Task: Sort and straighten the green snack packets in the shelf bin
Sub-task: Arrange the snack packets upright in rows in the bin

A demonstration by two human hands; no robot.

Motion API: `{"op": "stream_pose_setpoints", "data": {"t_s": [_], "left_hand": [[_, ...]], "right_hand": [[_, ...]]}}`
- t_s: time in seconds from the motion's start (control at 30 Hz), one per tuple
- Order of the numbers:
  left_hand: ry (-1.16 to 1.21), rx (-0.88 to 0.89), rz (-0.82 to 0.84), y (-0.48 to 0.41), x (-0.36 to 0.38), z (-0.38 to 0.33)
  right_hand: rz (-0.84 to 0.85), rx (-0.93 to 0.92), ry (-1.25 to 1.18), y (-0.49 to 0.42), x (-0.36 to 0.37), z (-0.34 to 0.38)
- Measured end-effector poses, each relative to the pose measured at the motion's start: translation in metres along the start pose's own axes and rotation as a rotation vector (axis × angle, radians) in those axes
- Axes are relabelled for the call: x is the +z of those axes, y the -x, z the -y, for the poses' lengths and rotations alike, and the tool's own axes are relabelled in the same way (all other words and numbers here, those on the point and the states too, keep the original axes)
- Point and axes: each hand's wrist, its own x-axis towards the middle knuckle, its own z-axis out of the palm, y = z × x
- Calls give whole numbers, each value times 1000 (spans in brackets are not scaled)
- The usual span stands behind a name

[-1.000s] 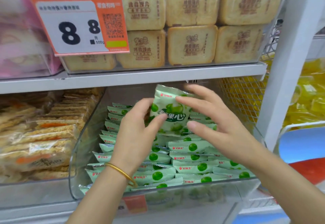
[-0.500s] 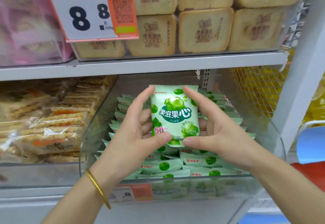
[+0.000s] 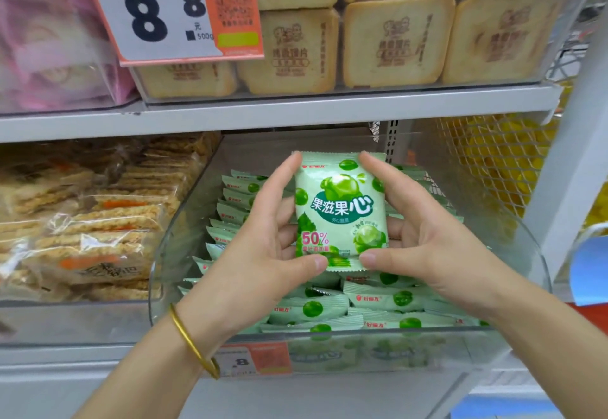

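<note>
1. The person is now holding one green packet (image 3: 340, 209) upright and face-on, squared up between both hands above the clear bin (image 3: 362, 349). A second ago it was tilted and half covered by the fingers of the right hand; it has since been turned so the printed front is showing in full.
2. The left hand (image 3: 260, 254) is pinching the packet's left edge, thumb at the bottom corner and forefinger at the top, with the other fingers curling behind. The right hand (image 3: 424, 241) is mirroring that grip on the right edge. Both hands are partly closed on the packet, not clenched.
3. To my eye this is meaning the packet is being flattened and lined up before going back into a row; it is not yet in place.
4. The remaining packets (image 3: 381, 298) are lying in overlapping rows in the bin, below and behind the held one.
5. The hands and the held packet are hiding the middle of the bin, so I cannot tell how tidy those rows are. The lower price tag (image 3: 253, 359) is being partly covered by the left wrist and its gold bangle (image 3: 194, 343).
</note>
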Motion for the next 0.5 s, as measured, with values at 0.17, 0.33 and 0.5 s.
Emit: {"op": "stream_pose_setpoints", "data": {"t_s": [0.17, 0.33, 0.5], "left_hand": [[-7, 6, 7, -1, 1, -2], [-265, 62, -86, -1, 6, -1], [-845, 231, -273, -4, 5, 8]], "right_hand": [[-37, 6, -7, 2, -1, 3], [-151, -35, 49, 3, 1, 8], [-144, -25, 6, 4, 1, 7]]}}
